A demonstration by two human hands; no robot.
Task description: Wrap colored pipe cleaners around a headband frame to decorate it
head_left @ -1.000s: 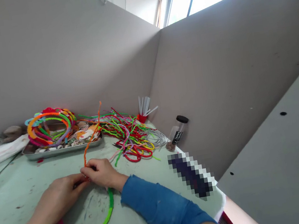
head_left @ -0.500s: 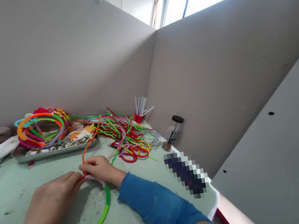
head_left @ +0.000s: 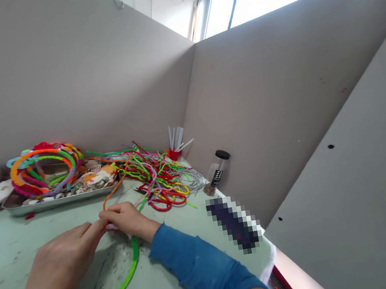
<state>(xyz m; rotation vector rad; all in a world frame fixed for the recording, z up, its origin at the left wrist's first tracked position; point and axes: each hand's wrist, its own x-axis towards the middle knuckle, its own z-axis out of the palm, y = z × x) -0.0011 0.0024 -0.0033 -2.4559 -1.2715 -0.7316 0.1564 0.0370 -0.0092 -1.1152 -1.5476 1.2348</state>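
Lying flat on the pale green bench (head_left: 7, 242), a hoop (head_left: 124, 280) wrapped in red and green fuzzy wire sits between both hands. The right hand (head_left: 127, 219) and the left hand (head_left: 63, 262) meet at its far edge, fingers pinched together on an orange wire (head_left: 114, 192) that rises from there. Behind, near the wall, a metal tray (head_left: 59, 201) holds finished colourful hoops (head_left: 44, 165). Beside the tray lies a loose heap of wires (head_left: 154, 175), and farther right a small bottle (head_left: 216, 170).
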